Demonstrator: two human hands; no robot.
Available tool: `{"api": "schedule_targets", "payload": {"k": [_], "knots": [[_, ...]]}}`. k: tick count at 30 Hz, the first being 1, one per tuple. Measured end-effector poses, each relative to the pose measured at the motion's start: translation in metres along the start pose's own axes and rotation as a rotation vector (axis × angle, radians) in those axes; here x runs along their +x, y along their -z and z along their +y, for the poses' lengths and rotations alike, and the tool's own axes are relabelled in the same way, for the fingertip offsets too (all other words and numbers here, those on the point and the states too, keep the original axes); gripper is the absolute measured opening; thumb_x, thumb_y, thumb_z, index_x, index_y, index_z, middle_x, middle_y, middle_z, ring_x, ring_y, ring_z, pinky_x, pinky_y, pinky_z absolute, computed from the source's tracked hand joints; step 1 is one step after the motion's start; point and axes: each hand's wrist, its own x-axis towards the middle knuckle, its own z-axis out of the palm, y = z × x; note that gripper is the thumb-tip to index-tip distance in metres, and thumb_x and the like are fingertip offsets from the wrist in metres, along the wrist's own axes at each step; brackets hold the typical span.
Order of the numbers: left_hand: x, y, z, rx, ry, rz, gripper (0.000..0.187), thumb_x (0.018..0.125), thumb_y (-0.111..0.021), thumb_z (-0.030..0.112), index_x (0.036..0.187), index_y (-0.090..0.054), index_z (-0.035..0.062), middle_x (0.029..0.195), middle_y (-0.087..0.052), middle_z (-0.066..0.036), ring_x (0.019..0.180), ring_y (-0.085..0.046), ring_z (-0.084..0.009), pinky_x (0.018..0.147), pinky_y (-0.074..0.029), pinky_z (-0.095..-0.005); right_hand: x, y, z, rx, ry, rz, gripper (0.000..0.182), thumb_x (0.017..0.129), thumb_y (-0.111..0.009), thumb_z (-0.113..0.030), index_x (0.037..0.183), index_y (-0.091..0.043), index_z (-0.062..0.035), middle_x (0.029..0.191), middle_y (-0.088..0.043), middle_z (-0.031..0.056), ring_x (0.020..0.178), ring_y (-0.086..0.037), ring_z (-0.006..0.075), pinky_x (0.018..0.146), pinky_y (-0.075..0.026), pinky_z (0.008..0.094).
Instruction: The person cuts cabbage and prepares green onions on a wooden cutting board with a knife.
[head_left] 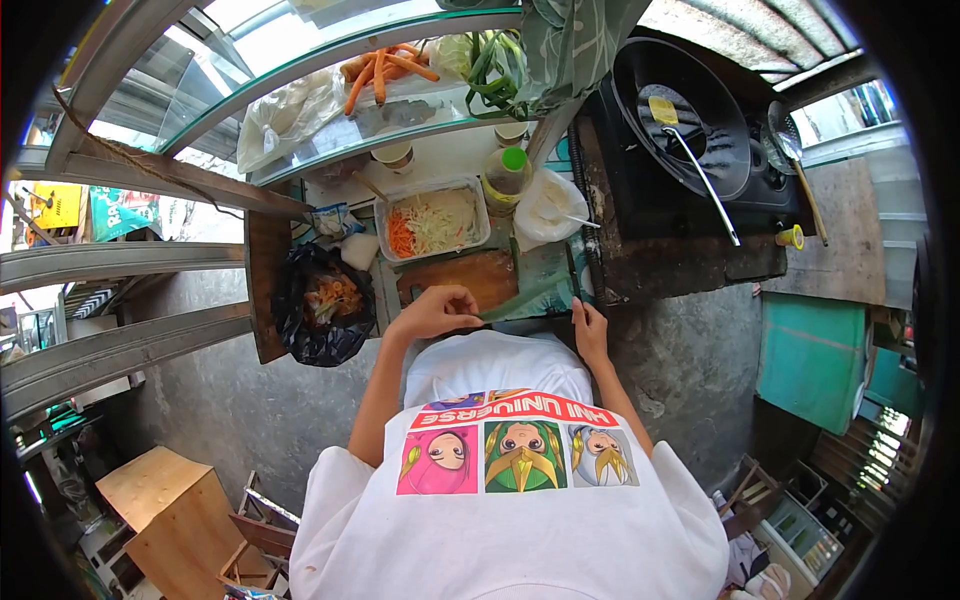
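My left hand (pixel 440 310) is closed, pinching one end of a long flat green leek leaf (pixel 530 299). The leaf slants up to the right, towards my right hand (pixel 590 328). That hand is closed around what looks like a knife (pixel 573 270), its narrow dark blade pointing away from me beside the leaf's far end. Just beyond my left hand lies a wooden cutting board (pixel 480 276). Behind the board, a clear plastic tub (pixel 382 218) holds shredded carrot (pixel 402 236) and shredded cabbage (pixel 445 228).
A black plastic bag (pixel 290 330) of peelings sits at the left. Right of the tub are a green-capped bottle (pixel 507 180) and a white bag (pixel 550 205) of powder. Carrots (pixel 380 75) and green leaves (pixel 495 75) lie on the glass shelf. A wok (pixel 735 160) stands on the stove.
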Motion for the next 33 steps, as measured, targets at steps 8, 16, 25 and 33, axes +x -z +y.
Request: {"api": "schedule_targets", "payload": {"k": [8,16,25,33], "knots": [[0.005,0.002,-0.090,0.545,0.060,0.598,0.025,0.071,-0.071,0.013,0.092,-0.061,0.0073,0.082,-0.062,-0.009,0.074,-0.062,-0.0258,0.065,-0.048,-0.0333,0.013,-0.027,-0.003,-0.077,0.008,0.065,0.028,0.083,-0.066,-0.031,0.079,-0.064,-0.0041,0.051,-0.050,0.0073,0.044,-0.047,0.0191,0.047,-0.037,0.0330],[0.004,-0.030,-0.064,0.301,-0.044,0.742,0.018,0.078,-0.065,0.011,0.094,-0.060,0.0039,0.083,-0.062,-0.009,0.075,-0.062,-0.0237,0.066,-0.049,-0.0333,0.066,-0.095,-0.047,-0.371,0.283,0.101,0.020,0.081,-0.064,-0.026,0.092,-0.070,-0.0107,0.069,-0.065,0.0149,0.068,-0.064,0.0344,0.061,-0.051,0.0423],[-0.033,-0.054,-0.096,0.087,0.010,0.752,0.014,0.083,-0.062,0.010,0.093,-0.062,-0.0007,0.080,-0.065,-0.010,0.069,-0.061,-0.0151,0.065,-0.048,-0.0271,0.072,-0.114,-0.035,-0.412,0.154,0.117,0.021,0.078,-0.064,-0.025,0.089,-0.071,-0.0089,0.073,-0.067,0.0155,0.067,-0.064,0.0340,0.064,-0.052,0.0417],[-0.045,-0.042,-0.109,-0.433,0.238,0.825,0.022,0.090,-0.057,0.017,0.103,-0.062,-0.0001,0.092,-0.066,-0.008,0.082,-0.063,-0.0154,0.072,-0.049,-0.0269,0.053,-0.083,-0.064,-0.218,0.311,0.068,0.020,0.073,-0.069,-0.017,0.092,-0.066,-0.0089,0.071,-0.066,0.0113,0.067,-0.065,0.0311,0.059,-0.051,0.0357]]}}
